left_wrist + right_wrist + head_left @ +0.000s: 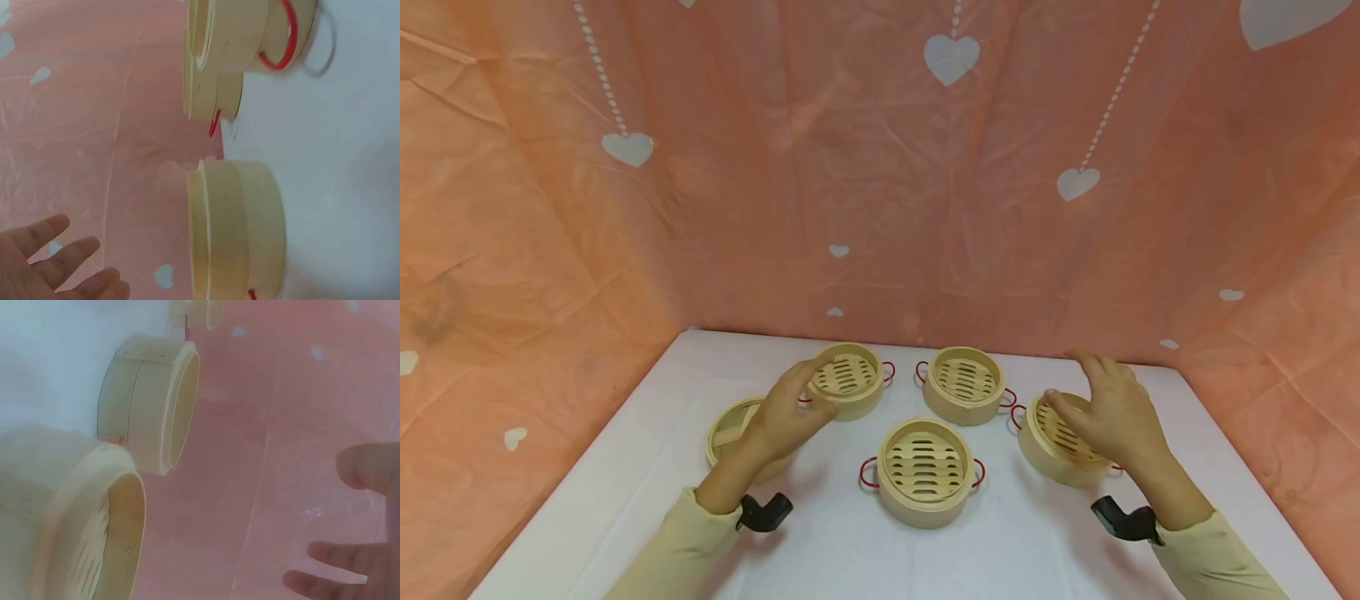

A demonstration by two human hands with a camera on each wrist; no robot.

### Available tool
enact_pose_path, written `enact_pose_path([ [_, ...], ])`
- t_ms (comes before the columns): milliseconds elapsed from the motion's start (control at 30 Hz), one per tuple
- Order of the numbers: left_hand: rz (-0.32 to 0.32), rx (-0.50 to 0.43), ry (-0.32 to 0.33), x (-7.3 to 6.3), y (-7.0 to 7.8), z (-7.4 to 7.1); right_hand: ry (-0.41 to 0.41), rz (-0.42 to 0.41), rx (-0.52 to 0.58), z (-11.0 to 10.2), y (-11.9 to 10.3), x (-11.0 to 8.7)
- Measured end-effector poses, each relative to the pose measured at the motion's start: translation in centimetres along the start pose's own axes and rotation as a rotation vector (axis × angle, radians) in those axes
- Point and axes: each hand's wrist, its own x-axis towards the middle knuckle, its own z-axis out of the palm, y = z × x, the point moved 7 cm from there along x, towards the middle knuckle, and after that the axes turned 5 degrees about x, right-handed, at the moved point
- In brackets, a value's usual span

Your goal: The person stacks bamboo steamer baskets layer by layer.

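Observation:
My left hand (782, 421) hovers over the table at the left, fingers spread and holding nothing. Behind it, a round bamboo steamer basket (721, 433) is partly hidden. Close past its fingertips stands a back-left steamer (859, 407) with red handles. On the other side, my right hand (1116, 417) is held above the right steamer (1052, 454) and covers part of it, with thumb and fingers apart and nothing in them. The wrist views show loose fingers (69, 256) on the left and fingers (337, 556) on the right, both away from the baskets.
A front-middle steamer (925, 508) and a back-right steamer (962, 408) have slatted bottoms and red side handles. All the baskets stand on a white-covered table (647, 467). Pink cloth (880, 183) printed with white hearts hangs behind and at both sides.

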Motion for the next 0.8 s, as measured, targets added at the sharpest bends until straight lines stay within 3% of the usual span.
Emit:
enact_pose_path([
  [133, -0.016, -0.089, -0.044, -0.7, 0.2, 1.1, -0.010, 0.030, 0.043, 0.0, 0.2, -0.2],
  [333, 0.032, -0.220, -0.103, -1.4, 0.6, 3.0, -0.079, 0.086, 0.086, 0.7, 0.5, -0.8],
  [800, -0.023, -0.342, -0.290, -2.7, 0.5, 6.7, -0.164, 0.115, 0.079, 3.2, 1.2, -2.6],
])
